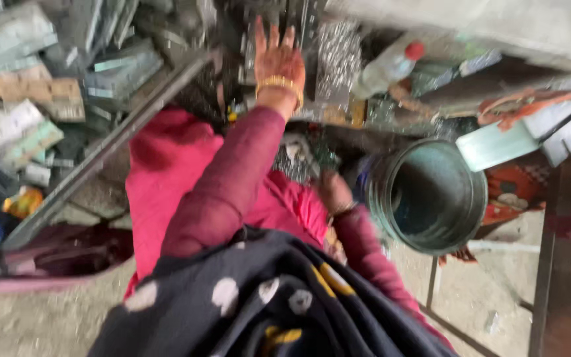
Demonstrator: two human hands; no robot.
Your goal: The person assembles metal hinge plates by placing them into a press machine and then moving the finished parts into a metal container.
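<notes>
My left hand (277,61) is stretched forward with its fingers spread and nothing in it. Gold bangles sit on its wrist, and a maroon sleeve covers the arm. Its fingertips are close to blurred shiny metal pieces (337,56) on a cluttered shelf. My right hand (334,192) is low by my pink-clad lap (166,165), beside the green bucket (391,218). It is blurred, and I cannot make out whether it grips anything. A dark shawl with pale dots (259,297) covers the foreground.
The green metal bucket stands open on the floor at the right. A plastic bottle with a red cap (388,67) lies on the shelf. Stacked boxes (21,112) fill racks at the left. A dark table edge (563,264) runs down the right.
</notes>
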